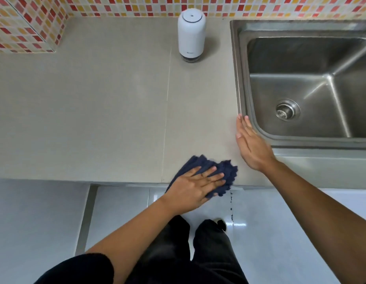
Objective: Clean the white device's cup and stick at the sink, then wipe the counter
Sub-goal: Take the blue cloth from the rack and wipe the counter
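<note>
The white device (pixel 191 33) stands upright and whole at the back of the beige counter (pixel 96 111), just left of the steel sink (pixel 239 64). A dark blue cloth (pixel 227 171) lies at the counter's front edge, partly hanging over it. My left hand (pixel 195 187) presses flat on the cloth with straight fingers. My right hand (pixel 251 144) lies flat with straight fingers on the counter beside the sink's front left corner, holding nothing.
The sink basin holds only its drain strainer (pixel 287 110). A mosaic tiled wall (pixel 24 23) runs along the back and juts out at the left. Below the counter edge lie the white floor tiles (pixel 44 222) and my dark trouser legs (pixel 198 253).
</note>
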`<state>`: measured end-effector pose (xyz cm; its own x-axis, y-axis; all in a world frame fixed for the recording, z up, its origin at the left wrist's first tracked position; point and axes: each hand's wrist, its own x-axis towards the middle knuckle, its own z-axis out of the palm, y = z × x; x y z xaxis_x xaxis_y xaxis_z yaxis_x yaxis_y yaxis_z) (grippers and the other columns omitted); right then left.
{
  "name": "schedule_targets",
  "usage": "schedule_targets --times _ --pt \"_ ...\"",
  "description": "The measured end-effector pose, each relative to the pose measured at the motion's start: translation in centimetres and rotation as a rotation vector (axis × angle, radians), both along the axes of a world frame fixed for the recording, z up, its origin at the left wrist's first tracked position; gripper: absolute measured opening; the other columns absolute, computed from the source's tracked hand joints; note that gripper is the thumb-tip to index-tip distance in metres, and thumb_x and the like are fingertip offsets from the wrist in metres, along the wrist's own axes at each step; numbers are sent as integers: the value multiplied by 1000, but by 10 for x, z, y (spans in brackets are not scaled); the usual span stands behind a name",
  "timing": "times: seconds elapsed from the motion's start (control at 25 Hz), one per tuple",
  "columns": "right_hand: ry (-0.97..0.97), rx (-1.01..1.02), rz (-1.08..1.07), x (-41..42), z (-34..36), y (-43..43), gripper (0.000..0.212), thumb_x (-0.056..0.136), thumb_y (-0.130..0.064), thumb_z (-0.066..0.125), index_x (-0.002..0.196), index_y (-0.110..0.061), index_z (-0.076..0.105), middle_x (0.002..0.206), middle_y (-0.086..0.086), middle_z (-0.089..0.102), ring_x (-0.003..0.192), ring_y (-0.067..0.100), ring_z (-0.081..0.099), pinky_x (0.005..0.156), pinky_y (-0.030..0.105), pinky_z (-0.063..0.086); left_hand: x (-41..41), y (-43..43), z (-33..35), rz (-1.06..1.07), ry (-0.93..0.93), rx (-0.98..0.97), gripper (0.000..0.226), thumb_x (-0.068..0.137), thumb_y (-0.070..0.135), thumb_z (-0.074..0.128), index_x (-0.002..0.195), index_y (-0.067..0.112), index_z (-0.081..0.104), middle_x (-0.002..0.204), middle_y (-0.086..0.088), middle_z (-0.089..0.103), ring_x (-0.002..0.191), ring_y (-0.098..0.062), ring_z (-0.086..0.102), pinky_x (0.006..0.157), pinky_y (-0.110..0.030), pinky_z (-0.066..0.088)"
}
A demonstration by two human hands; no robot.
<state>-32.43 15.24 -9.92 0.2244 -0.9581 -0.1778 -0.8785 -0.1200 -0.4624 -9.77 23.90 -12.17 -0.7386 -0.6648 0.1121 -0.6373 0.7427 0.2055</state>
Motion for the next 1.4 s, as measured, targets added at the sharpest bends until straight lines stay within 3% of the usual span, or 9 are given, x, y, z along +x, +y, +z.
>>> schedule_targets --times 0.16,0.28,0.52,0.68,0.88,1.04,1.2,1.32,1.4 --pt "162 -58 -166 18 -4 3 81 85 -59 6 148 -9 -1 157 4 -9 142 12 -8 111 32 16 140 1 6 281 -38 68 41 101 37 28 138 26 40 139 5 48 139 -5 27 112 -26 20" --pt "266 -53 -206 25 -4 1 88 82 -65 6 148 -6 -1 156 9 -10 144 19 -5 110 40 24 207 -24 13 460 -67 138 47 100 42 20 144 28 33 141 -1 48 142 -2 16 110 -31 24" --pt "330 -75 -177 27 -7 0 90 82 -66 9 147 -4 3 157 11 -5 144 20 -4 111 38 20 148 -170 20 837 15 136 45 100 30 32 143 16 35 153 -4 32 143 -22 23 113 -42 22" --pt "328 -89 -173 25 -11 0 90 82 -65 8 147 -4 6 157 9 -2 144 18 -2 111 33 16 57 -201 15 699 37 206 47 100 34 29 145 18 32 154 -1 28 144 -19 19 115 -38 16" --pt "323 -89 -181 24 -12 -1 85 84 -61 9 148 -5 9 157 8 1 144 19 3 112 35 18 73 -53 20 171 -42 180 46 97 40 30 131 20 53 137 1 54 130 -18 47 106 -34 27" --pt "311 -80 -170 24 -7 -1 85 84 -60 10 147 -4 11 157 9 3 144 19 4 111 37 22 171 -50 16 435 -54 171 56 99 48 15 138 19 42 140 1 49 135 -12 34 108 -36 29" --pt "331 -73 -131 26 -4 -1 87 83 -62 11 147 -4 13 157 11 3 144 22 4 111 38 23 112 -124 16 763 2 209 54 98 44 20 145 20 32 152 3 31 144 -13 17 115 -40 17" --pt "344 -66 -134 25 -6 0 87 82 -62 9 147 -5 12 157 9 1 144 20 -1 112 35 18 27 -146 15 617 36 251 48 100 35 32 146 19 30 154 3 27 145 -15 16 118 -38 11" --pt "301 -40 -93 21 -3 -1 85 82 -61 7 148 -7 9 157 5 -4 143 16 -7 114 35 13 6 -110 14 397 0 189 45 98 36 35 139 20 43 148 2 40 140 -15 29 115 -40 24"
